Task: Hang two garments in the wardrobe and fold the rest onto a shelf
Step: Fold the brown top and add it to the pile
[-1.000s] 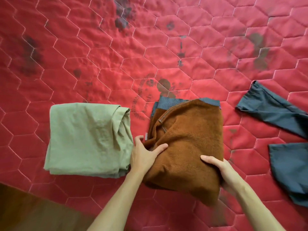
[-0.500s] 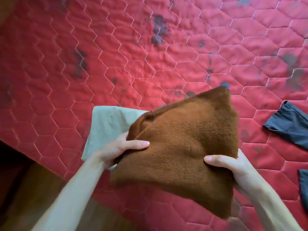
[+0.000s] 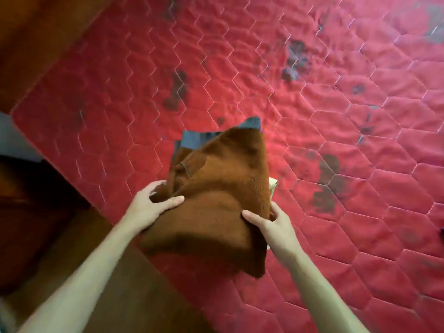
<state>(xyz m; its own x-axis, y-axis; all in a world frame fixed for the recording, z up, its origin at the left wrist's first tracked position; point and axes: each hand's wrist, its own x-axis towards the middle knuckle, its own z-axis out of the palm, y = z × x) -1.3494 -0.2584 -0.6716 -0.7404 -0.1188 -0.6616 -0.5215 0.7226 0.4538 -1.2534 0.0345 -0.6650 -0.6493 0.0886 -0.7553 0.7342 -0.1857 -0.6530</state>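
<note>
Clamped thumb-over-top, left hand [image 3: 149, 209] at 9 o'clock and right hand [image 3: 272, 228] at 4 o'clock hold the folded brown fleece [image 3: 216, 188] above the red quilted mattress [image 3: 324, 121].

both hands [image 3: 149, 207] gripping folded brown fleece [image 3: 216, 188]

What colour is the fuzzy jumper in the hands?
The jumper is rusty brown with a blue-grey band; head view shows it.
</note>
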